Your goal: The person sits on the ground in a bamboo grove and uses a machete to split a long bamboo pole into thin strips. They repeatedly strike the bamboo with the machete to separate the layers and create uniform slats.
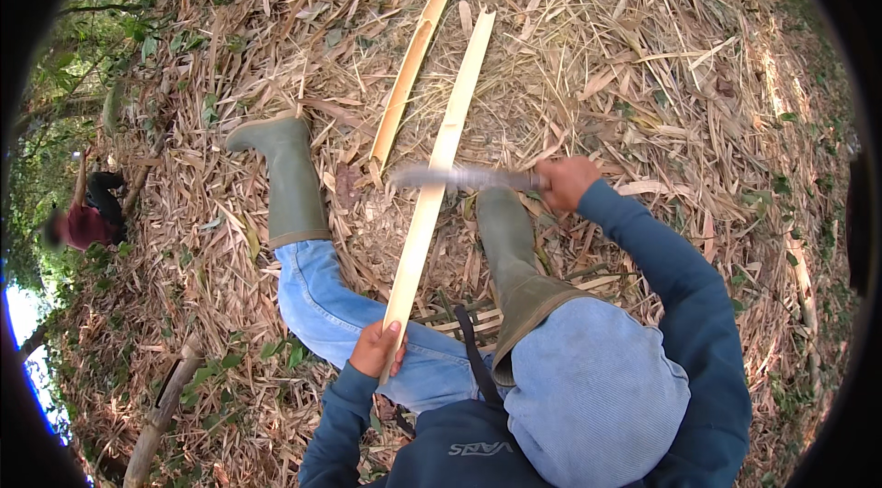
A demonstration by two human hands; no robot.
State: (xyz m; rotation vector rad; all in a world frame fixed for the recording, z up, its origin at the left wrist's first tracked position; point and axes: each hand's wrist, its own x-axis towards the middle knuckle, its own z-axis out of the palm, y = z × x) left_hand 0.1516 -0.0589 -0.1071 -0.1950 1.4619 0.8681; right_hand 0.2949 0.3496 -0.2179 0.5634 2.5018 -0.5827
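Observation:
My left hand is closed round the near end of a long pale split-bamboo strip, which slants up and away between my boots. My right hand grips the handle of a long-bladed knife, a machete, held level from the right. Its blade is smeared by motion and crosses the strip near the middle; whether it touches the strip I cannot tell. Beyond it, to the left, a second split-bamboo length with a hollow inner side lies on the ground.
Dry leaves and shavings cover the ground. My green rubber boots flank the strip, the right one close under the blade. A cut pole lies at lower left. Another person is at far left, among greenery. Slats lie between my legs.

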